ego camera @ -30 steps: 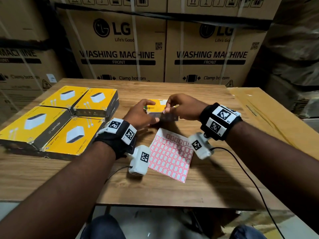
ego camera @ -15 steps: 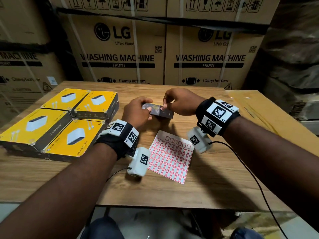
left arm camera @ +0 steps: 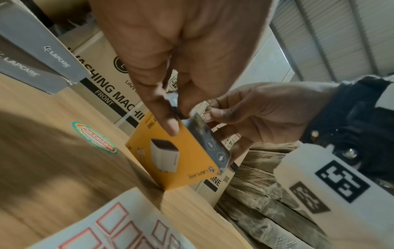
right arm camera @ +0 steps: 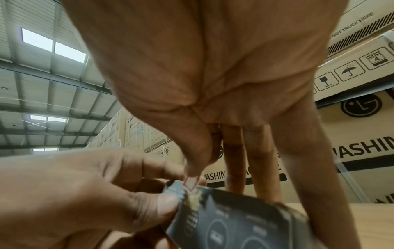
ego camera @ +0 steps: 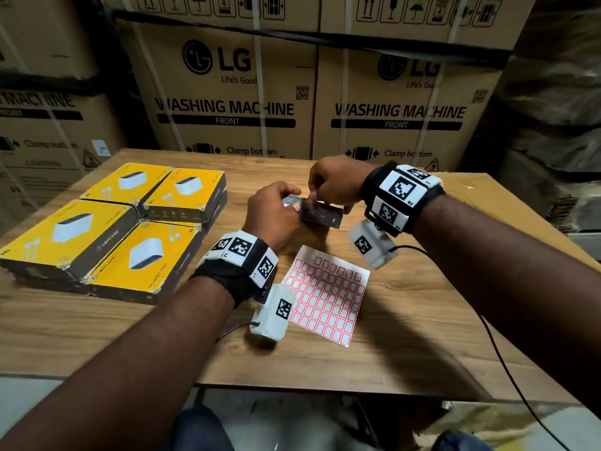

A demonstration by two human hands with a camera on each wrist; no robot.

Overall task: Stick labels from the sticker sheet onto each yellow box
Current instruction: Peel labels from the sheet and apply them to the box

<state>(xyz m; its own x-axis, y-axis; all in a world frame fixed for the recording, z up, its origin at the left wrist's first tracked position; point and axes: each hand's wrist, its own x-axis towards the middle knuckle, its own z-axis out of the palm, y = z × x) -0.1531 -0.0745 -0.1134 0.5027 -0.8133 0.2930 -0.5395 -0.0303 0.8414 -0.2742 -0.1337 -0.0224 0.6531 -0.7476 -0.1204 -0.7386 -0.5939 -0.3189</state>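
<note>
My left hand (ego camera: 290,205) grips a small yellow box (left arm camera: 177,156) by its left end and holds it tilted on edge, dark side (ego camera: 322,215) towards me. My right hand (ego camera: 314,199) pinches a small red-bordered label (left arm camera: 208,116) at the top of that dark side (right arm camera: 234,220), and its other fingers (right arm camera: 262,168) reach down behind the box. The sticker sheet (ego camera: 326,296) lies flat on the table just in front of both hands, some of its top cells peeled. Several more yellow boxes (ego camera: 110,229) lie grouped at the left.
The wooden table (ego camera: 406,320) has a flat cardboard sheet (ego camera: 481,196) along its right side. Tall LG washing machine cartons (ego camera: 227,102) stand close behind it. A black cable (ego camera: 507,362) trails from my right wrist over the front edge. A round sticker (left arm camera: 93,138) sits on the tabletop.
The small box was tipped from yellow face up to dark side facing me. Both hands rose slightly with it, and my right thumb came down onto the dark side.
</note>
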